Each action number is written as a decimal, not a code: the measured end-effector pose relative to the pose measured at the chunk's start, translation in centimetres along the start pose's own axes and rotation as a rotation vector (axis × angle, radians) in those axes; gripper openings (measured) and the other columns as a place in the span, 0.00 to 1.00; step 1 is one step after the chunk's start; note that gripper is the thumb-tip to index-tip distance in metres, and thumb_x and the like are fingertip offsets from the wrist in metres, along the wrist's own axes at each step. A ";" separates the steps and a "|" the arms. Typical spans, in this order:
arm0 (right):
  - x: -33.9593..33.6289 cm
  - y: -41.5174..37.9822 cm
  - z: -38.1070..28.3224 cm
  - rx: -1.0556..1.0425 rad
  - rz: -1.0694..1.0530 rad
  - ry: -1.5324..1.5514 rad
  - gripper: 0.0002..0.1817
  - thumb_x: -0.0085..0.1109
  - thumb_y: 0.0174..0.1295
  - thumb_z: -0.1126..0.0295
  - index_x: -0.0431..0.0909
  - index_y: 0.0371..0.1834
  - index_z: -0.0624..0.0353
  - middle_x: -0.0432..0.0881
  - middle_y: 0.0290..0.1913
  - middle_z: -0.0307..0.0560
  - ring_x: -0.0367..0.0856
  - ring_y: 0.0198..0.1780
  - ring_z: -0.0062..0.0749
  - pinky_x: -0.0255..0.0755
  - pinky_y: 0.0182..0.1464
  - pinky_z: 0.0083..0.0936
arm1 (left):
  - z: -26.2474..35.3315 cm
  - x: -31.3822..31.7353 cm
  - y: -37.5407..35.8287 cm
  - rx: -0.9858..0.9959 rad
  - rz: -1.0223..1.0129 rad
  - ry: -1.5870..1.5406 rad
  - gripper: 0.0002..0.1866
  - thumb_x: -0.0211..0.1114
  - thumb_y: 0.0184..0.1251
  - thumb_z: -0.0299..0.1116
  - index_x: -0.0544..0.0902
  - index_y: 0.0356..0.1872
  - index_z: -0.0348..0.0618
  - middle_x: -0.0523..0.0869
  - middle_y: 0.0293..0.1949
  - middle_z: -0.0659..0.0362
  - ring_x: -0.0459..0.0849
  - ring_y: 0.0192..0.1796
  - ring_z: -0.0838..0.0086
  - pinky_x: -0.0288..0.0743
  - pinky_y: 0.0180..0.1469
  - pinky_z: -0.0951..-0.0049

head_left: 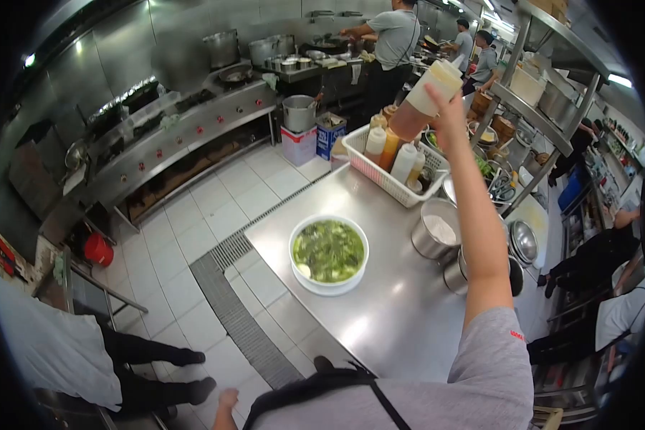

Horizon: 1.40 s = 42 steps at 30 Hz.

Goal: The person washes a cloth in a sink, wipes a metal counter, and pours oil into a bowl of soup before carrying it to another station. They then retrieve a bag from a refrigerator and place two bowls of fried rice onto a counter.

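Note:
My right hand is wrapped round a squeeze bottle with reddish-brown liquid, lifted above a white plastic basket. Other bottles stand in the basket, among them a white one and an orange one. A white bowl of green leafy soup rests on the steel table. My left hand hangs low at the bottom edge, away from the table; its fingers look curled, but what they hold, if anything, is too small to make out.
Metal pots of ingredients line the table's right side under a steel shelf. A stove runs along the left wall. One person stands at lower left; others work at the back and right. A floor drain passes beside the table.

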State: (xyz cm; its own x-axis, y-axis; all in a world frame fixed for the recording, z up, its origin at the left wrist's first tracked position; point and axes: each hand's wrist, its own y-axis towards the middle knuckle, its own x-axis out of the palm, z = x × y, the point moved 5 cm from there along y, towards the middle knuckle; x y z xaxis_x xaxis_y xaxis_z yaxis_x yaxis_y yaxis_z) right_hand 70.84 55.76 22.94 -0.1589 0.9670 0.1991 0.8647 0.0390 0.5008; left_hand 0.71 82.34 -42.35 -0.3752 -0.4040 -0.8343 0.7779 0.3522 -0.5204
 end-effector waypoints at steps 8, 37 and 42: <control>-0.7 -17.0 7.0 -0.100 -0.681 -0.649 0.32 0.66 0.40 0.63 0.66 0.50 0.57 0.76 0.36 0.48 0.76 0.39 0.36 0.69 0.42 0.27 | 3.5 -8.7 2.8 -0.399 0.323 -1.046 0.14 0.58 0.54 0.36 0.76 0.38 0.37 0.81 0.26 0.57 0.77 0.24 0.77 0.71 0.27 0.77; 3.2 -19.5 10.4 -0.411 -1.217 -1.635 0.18 0.65 0.36 0.65 0.76 0.34 0.53 0.80 0.27 0.44 0.80 0.32 0.36 0.72 0.32 0.30 | 5.0 -4.2 -2.1 -0.619 0.110 -1.124 0.15 0.60 0.53 0.37 0.77 0.37 0.36 0.80 0.29 0.56 0.79 0.24 0.74 0.73 0.27 0.77; 4.4 -20.4 7.7 -0.564 -1.199 -1.484 0.15 0.62 0.38 0.66 0.76 0.33 0.53 0.80 0.27 0.45 0.80 0.33 0.37 0.72 0.32 0.31 | 4.6 -4.7 -2.4 -0.602 0.164 -1.105 0.15 0.59 0.53 0.37 0.77 0.36 0.36 0.80 0.29 0.56 0.79 0.24 0.74 0.74 0.27 0.76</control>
State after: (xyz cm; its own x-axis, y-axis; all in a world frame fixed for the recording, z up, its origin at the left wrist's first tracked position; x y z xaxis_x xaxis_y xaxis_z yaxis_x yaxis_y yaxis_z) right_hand 56.20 61.18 7.14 0.2666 -0.0614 -0.9619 0.3685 0.9286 0.0428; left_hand 2.94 79.53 -36.38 0.5485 -0.7036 -0.4517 0.3150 0.6744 -0.6678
